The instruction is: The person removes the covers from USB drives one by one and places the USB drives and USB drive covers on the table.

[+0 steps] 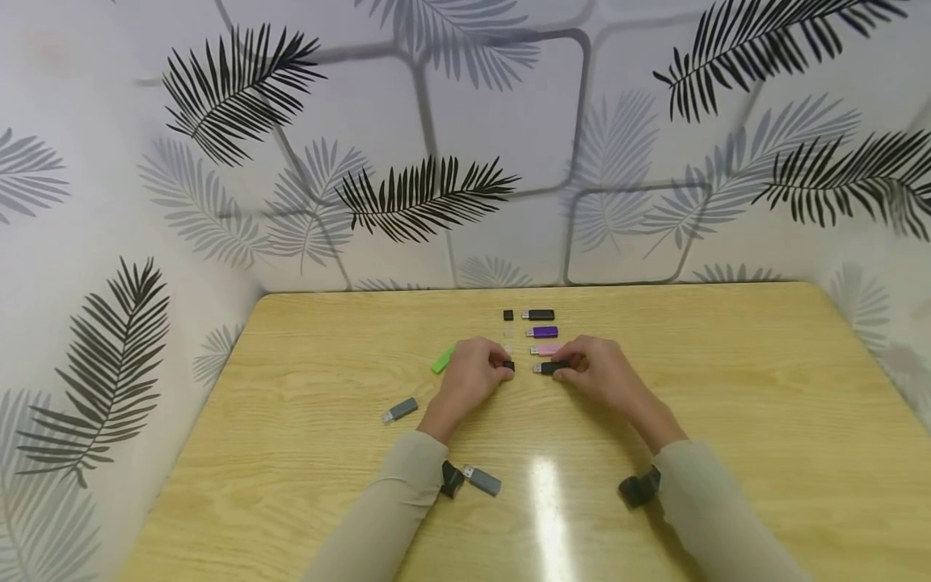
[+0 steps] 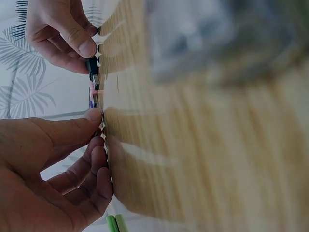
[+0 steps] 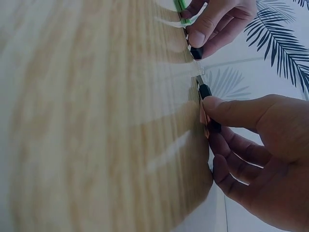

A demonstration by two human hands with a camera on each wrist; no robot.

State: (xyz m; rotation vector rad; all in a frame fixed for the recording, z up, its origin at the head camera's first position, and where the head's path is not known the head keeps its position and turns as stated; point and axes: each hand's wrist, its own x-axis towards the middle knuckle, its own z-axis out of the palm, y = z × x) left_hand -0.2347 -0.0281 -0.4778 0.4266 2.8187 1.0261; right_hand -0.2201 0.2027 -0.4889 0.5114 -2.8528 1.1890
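Observation:
My left hand (image 1: 469,376) pinches a small black cap (image 3: 196,52) between thumb and fingertips, low over the table. Across from it, my right hand (image 1: 600,376) holds a black USB stick (image 1: 549,369) by its rear end, the metal plug pointing left toward the cap. Cap and stick are apart. Just beyond them lie a pink USB stick (image 1: 541,350), a purple USB stick (image 1: 544,332) and another black USB stick (image 1: 541,315), stacked in a column with plugs facing left. A second black cap (image 1: 508,315) and a clear cap (image 1: 508,332) lie left of these sticks.
Beside the left hand lies a bright green USB stick (image 1: 442,360), partly hidden. Two grey USB sticks lie nearer, one (image 1: 401,410) left of the left forearm and one (image 1: 483,481) right of it. A patterned wall (image 1: 494,242) borders the wooden table (image 1: 305,356).

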